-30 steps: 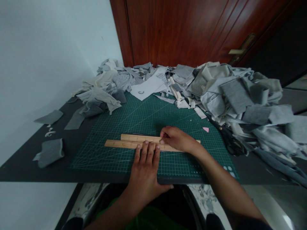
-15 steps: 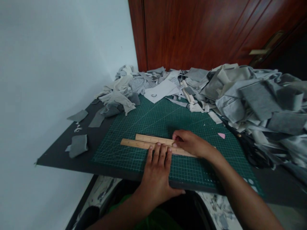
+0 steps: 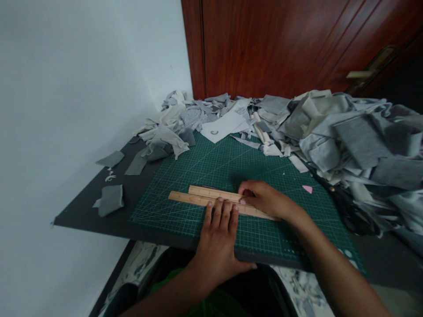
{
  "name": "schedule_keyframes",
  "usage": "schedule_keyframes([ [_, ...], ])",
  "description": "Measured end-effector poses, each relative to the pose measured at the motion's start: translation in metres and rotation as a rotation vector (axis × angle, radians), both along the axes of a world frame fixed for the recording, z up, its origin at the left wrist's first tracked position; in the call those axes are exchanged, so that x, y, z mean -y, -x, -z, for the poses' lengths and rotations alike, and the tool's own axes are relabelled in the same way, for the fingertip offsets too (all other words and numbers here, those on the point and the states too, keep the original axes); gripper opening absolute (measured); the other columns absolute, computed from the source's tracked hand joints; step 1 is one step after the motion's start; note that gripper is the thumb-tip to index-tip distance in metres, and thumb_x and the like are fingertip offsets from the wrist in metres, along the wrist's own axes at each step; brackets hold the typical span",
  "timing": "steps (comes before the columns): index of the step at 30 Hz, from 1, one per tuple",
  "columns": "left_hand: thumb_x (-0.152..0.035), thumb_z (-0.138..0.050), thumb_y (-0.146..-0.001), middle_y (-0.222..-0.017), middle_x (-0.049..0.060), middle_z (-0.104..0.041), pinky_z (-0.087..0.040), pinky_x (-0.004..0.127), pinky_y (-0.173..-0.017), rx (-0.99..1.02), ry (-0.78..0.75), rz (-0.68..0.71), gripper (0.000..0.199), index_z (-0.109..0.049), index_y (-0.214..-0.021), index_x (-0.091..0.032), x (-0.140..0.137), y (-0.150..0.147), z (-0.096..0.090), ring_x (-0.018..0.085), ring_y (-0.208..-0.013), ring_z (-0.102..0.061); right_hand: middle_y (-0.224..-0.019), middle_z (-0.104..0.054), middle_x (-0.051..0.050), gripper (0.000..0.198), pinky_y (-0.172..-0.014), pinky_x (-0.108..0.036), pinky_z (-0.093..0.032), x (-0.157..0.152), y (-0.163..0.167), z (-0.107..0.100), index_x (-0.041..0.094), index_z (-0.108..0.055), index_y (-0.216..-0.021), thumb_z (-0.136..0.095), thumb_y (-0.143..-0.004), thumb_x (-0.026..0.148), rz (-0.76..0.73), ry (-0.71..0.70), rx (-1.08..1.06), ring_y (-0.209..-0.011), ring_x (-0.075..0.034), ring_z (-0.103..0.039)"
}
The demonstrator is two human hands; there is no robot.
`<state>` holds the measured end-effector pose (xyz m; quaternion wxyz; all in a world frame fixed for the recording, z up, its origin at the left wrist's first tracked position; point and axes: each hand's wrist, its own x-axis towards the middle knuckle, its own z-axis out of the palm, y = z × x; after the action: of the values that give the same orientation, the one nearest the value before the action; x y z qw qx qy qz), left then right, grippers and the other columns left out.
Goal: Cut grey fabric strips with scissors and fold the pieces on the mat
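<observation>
Two wooden rulers lie nearly parallel across a green cutting mat (image 3: 165, 215). My left hand (image 3: 218, 237) presses its outstretched fingertips on the near ruler (image 3: 187, 198), its thumb reaching along the table's front edge. My right hand (image 3: 266, 198) is closed over the right part of the far ruler (image 3: 206, 191), with thumb on the near side and curled fingers at the far side. This hand hides the far ruler's right end. A thin dark strip shows along the far ruler's back edge; I cannot make out what it is.
Grey and white fabric scraps (image 3: 360, 141) are heaped at the right, with more scraps (image 3: 165, 141) at the back left. Black-handled scissors (image 3: 355, 215) lie beside the heap. A pink piece (image 3: 307, 189), perhaps chalk, rests on the mat. White paper (image 3: 221, 125) lies at the back.
The whole view has shifted slightly. Both hands and both rulers keep about the same places on the mat.
</observation>
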<state>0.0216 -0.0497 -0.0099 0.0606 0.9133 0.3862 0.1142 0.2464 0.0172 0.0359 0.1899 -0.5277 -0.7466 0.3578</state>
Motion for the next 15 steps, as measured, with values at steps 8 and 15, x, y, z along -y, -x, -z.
schedule_keyframes([
  [8,-0.099,-0.047,-0.071,-0.169,0.026,-0.021,-0.002,0.061,-0.129,-0.011,-0.017,0.01,0.134,-0.024,-0.161,-0.003,0.0011,0.0004,0.0005,0.043,-0.159,-0.01,-0.09,-0.064,-0.004,0.01,-0.074,-0.03,-0.044,0.0007,-0.001,0.0071,0.02,-0.07,-0.095,-0.065,-0.088,0.013,0.01,-0.083,0.039,-0.083,-0.02,-0.061],
  [15,-0.098,-0.046,-0.072,-0.17,0.025,-0.02,-0.003,0.061,-0.129,-0.003,-0.025,0.01,0.13,-0.029,-0.16,-0.005,0.0,0.0006,0.0017,0.043,-0.159,-0.008,-0.098,-0.067,-0.006,0.017,-0.081,-0.032,-0.047,0.0011,0.0006,0.0003,0.021,-0.076,-0.099,-0.065,-0.092,0.009,-0.04,-0.097,0.053,-0.089,-0.021,-0.064],
])
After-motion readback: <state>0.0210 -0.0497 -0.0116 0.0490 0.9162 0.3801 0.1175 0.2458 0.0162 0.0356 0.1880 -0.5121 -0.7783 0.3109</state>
